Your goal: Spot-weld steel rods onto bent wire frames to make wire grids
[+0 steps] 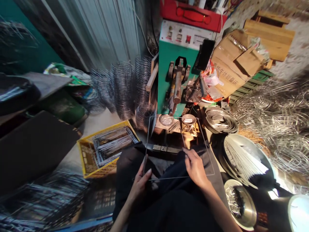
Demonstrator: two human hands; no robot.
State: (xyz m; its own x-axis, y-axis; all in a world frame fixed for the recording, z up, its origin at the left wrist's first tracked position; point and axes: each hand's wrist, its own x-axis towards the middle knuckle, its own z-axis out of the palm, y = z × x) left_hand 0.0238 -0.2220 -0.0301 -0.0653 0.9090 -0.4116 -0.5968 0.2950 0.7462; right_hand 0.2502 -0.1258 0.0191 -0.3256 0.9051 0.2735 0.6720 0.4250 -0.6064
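Note:
A thin rectangular wire frame (pixel 204 139) lies across my lap, its far side reaching toward the green machine. My left hand (pixel 142 175) grips the frame's left side, thumb pressed toward the fingers. My right hand (pixel 195 166) is closed on a straight metal wire (pixel 182 137), which points away from me inside the frame's outline. Whether the wire touches the frame's far side I cannot tell. Beyond the frame stands the green machine (pixel 166 51) with a heavy metal arm (pixel 177 87). A round dish of small metal bits (pixel 166 120) sits at its foot.
To the left, a yellow crate (pixel 83 161) holds wire frames, with stacked wire rings (pixel 122 90) behind it. At right are a coil of metal strip (pixel 219 119), a basin of straight wires (pixel 271 164), a metal bowl (pixel 251 209) and heaped wire hoops (pixel 289 141). A cardboard box (pixel 229 74) leans behind.

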